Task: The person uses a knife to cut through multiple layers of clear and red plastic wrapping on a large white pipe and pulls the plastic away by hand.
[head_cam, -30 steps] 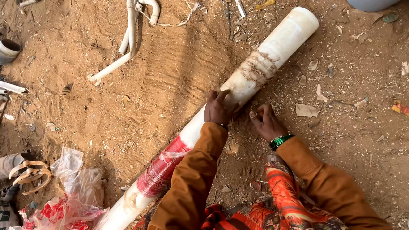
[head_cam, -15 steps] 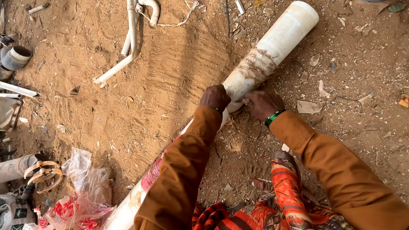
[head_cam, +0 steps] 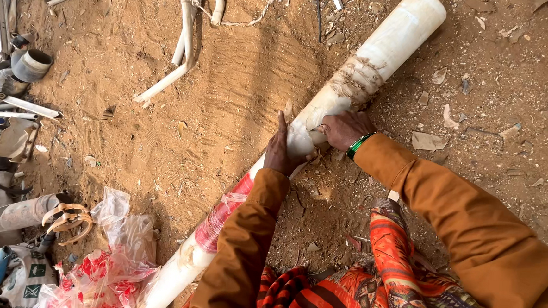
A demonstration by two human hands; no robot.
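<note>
A long white plastic pipe point(head_cam: 388, 47) lies slantwise on the sandy ground, with a band of torn, dirty tape near its far end and red-and-white wrap near its close end. My left hand point(head_cam: 282, 149) presses flat against the pipe's left side at mid-length. My right hand point(head_cam: 343, 129), with a green bangle at the wrist, grips the pipe from the right and pinches a loose strip of white wrapping there. Both arms wear brown sleeves.
Thin white pipes with an elbow fitting point(head_cam: 193, 22) lie at the back. A heap of pipe fittings and scrap point(head_cam: 11, 93) fills the left edge. Crumpled red-and-clear plastic bags point(head_cam: 112, 258) sit at the pipe's near end. Paper scraps point(head_cam: 428, 141) litter the ground on the right.
Both hands have slid up along the pipe toward its far end. The left hand has gone from a curled grip to lying flat against the pipe.
</note>
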